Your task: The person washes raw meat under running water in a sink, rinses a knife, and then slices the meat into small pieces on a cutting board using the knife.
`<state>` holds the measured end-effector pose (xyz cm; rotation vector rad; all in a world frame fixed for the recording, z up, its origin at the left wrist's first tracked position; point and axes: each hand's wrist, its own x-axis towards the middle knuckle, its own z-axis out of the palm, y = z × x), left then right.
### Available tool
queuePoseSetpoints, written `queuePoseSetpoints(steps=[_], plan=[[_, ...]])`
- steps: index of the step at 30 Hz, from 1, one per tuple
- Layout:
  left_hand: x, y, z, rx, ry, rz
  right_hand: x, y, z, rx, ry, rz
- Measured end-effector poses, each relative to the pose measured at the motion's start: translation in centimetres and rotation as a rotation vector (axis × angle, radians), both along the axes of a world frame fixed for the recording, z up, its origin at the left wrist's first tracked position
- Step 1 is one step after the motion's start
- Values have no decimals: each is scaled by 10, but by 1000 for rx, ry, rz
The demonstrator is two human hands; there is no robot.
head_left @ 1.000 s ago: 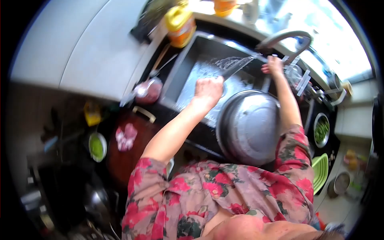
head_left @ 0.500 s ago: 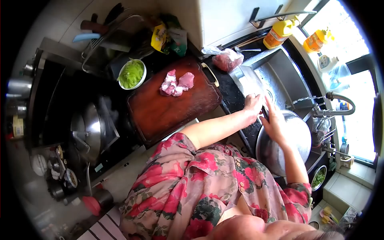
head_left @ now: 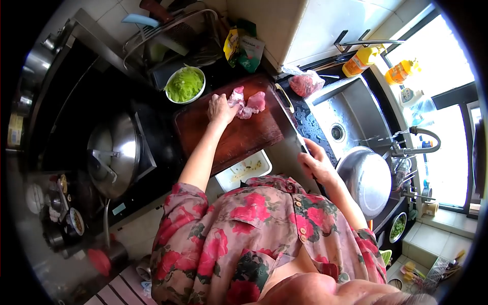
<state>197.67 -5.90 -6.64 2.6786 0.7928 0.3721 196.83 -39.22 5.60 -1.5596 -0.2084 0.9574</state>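
Touching the raw meat [head_left: 254,103] on the brown cutting board [head_left: 244,136], the left hand [head_left: 220,109] has its fingers bent; whether they pinch, I cannot tell. The right hand [head_left: 316,162] closes its fingers around the knife [head_left: 303,148]. The yellow bottle [head_left: 359,62] has an orange label, too small to read.
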Motion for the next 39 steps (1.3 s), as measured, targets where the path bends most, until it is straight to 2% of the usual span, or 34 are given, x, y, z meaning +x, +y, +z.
queuePoseSetpoints(steps=[1, 3, 6, 7, 8, 10, 13, 17, 22, 24, 27, 30, 32, 33, 34, 36, 37, 39], plan=[[2, 2, 2, -7, -6, 0, -3, 8, 0, 9, 47, -5], [9, 1, 9, -280, 203, 16, -3, 10, -4, 22, 77, 7], [-1, 11, 0, -406, 214, -47, -5, 19, -8, -7, 39, -9], [-5, 17, -15, -479, 137, -3, -5, 17, -14, -19, -7, 1], [-16, 18, -9, -478, 133, -4, -6, 18, -13, -18, -11, 1], [-46, 11, 2, -1151, -131, 159, -12, 18, -9, -37, -64, -12], [-73, 1, -10, -1168, -207, 204, -24, 24, 0, 8, -47, 39], [-72, -6, -13, -1151, -301, 274, -35, 39, 1, 13, 18, 133], [-74, -15, -13, -972, -358, 262, -39, 62, -26, -1, 79, 178], [-77, -16, -12, -957, -360, 255, -34, 83, -44, -81, -93, 182], [-76, -14, -6, -925, -278, 236, -7, 122, -79, -102, -209, 201], [-81, -12, -12, -883, -254, 196, 7, 132, -81, -105, -209, 215], [-88, -3, -21, -908, -325, 192, 3, 120, -72, -210, -474, 241], [-94, 5, -24, -966, -382, 168, -3, 108, -66, -225, -470, 242], [-104, 19, -26, -892, -285, 115, -10, 96, -57, -239, -466, 244], [-125, 33, -11, -1336, -383, -3, -24, 80, -41, -260, -444, 247], [-131, 39, 2, -1375, -298, -37, -30, 75, -34, -266, -426, 248], [-137, 48, 11, -1540, -351, -136, -28, 78, -35, -270, -428, 269]])
